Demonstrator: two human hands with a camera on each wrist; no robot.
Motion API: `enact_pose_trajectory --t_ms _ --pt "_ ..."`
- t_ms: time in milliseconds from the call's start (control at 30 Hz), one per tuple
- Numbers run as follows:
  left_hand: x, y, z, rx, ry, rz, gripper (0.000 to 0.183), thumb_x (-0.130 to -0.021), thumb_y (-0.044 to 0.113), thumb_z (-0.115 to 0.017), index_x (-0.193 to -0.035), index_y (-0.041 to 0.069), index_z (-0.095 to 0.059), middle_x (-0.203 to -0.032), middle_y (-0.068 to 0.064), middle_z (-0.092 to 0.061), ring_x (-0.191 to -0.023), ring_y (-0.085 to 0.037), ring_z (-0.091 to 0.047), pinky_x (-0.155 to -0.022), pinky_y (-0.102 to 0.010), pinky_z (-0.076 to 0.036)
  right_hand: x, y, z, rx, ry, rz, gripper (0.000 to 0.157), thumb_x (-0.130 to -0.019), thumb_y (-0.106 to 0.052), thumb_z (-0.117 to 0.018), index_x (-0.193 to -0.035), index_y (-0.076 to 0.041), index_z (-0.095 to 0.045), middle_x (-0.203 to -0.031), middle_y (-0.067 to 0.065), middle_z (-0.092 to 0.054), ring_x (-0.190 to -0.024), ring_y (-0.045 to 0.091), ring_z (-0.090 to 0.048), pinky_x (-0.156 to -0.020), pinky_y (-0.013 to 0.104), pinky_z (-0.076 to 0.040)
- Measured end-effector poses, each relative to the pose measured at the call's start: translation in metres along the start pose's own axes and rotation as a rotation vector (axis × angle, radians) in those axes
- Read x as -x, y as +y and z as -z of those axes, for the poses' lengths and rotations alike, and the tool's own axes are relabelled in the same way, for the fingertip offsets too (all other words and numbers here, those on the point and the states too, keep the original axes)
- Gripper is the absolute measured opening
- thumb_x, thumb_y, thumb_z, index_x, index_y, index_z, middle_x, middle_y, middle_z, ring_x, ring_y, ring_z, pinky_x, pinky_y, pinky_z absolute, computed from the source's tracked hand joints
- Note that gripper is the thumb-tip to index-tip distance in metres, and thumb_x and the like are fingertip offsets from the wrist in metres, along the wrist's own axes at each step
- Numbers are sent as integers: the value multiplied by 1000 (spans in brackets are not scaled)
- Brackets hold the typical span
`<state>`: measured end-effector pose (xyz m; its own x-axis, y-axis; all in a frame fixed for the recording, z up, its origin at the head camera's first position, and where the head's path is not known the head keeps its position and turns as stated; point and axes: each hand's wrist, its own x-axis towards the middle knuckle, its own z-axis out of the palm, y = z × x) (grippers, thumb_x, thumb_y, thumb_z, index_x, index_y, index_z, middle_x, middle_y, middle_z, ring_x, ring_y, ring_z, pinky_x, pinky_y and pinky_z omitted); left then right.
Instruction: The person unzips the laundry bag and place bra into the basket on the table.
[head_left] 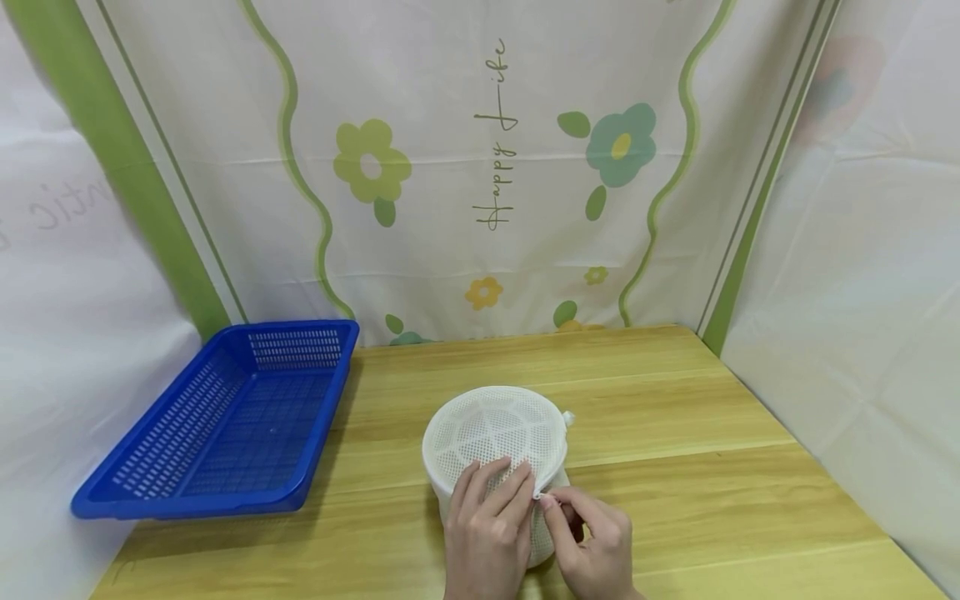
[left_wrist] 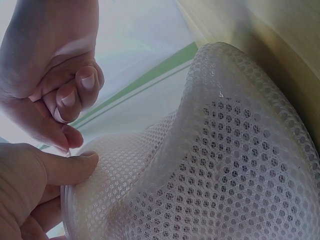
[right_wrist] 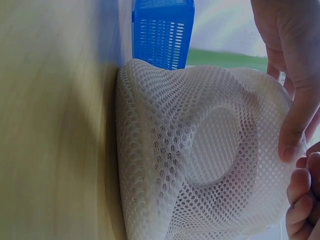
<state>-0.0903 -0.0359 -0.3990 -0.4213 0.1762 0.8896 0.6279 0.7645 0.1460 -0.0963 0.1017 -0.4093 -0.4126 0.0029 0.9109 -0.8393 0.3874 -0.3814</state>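
Note:
A round white mesh laundry bag (head_left: 491,417) stands on the table with its flat top facing up. My left hand (head_left: 487,525) grips its near rim, fingers laid over the top and thumb (left_wrist: 77,167) against the mesh side. Right beside those fingers, my right hand (head_left: 596,537) pinches the small white zipper pull (head_left: 537,496) at the rim between thumb and forefinger. The other right fingers (right_wrist: 300,197) are curled in. Through the mesh wall (right_wrist: 160,150) a round ring-like outline shows. A small white tab (head_left: 567,417) sticks out from the rim's right side.
A blue plastic basket (head_left: 296,475) with slotted sides sits at the table's left. The wooden table (head_left: 712,492) ends at a floral curtain (head_left: 442,242) at the back, and white sheets hang on both sides.

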Motion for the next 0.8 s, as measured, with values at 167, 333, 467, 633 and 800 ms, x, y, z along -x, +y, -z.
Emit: enact_pose_trajectory --t_ms 167,333,467,633,800 --pt "0 0 0 1 -4 6 26 -73 10 -76 -98 7 -78 -106 -1 -73 -105 -25 -64 -89 -55 -49 3 4 1 35 23 -35 18 -68 16 -67 -77 1 -68 -55 -7 -49 -44 -2 -39 -37 9 -33" --pt "1 1 0 -2 0 15 26 -73 9 -76 -99 7 -78 -106 -1 -73 -106 -24 -64 -89 -55 -49 2 5 2 36 31 -61 22 -66 19 -67 -76 -1 -68 -56 -7 -50 -45 -1 -41 -40 9 -35" --pt "1 2 0 11 -22 52 26 -73 7 -78 -99 7 -78 -107 -2 -72 -106 -24 -64 -91 -54 -49 1 4 2 23 19 -60 22 -66 18 -67 -76 -1 -67 -56 -7 -50 -44 -1 -41 -39 10 -35" --pt "0 4 1 29 -47 77 24 -73 7 -79 -97 4 -78 -107 -4 -72 -107 -26 -63 -92 -54 -48 -2 1 2 -16 -6 -34 18 -71 17 -65 -75 0 -66 -55 -7 -50 -44 -1 -40 -37 11 -34" --pt "-1 3 0 34 -31 39 28 -70 6 -81 -97 3 -77 -108 -5 -72 -107 -28 -62 -91 -55 -49 -9 -4 1 -100 -30 38 10 -80 12 -64 -77 3 -65 -55 -4 -51 -44 -2 -40 -37 9 -34"
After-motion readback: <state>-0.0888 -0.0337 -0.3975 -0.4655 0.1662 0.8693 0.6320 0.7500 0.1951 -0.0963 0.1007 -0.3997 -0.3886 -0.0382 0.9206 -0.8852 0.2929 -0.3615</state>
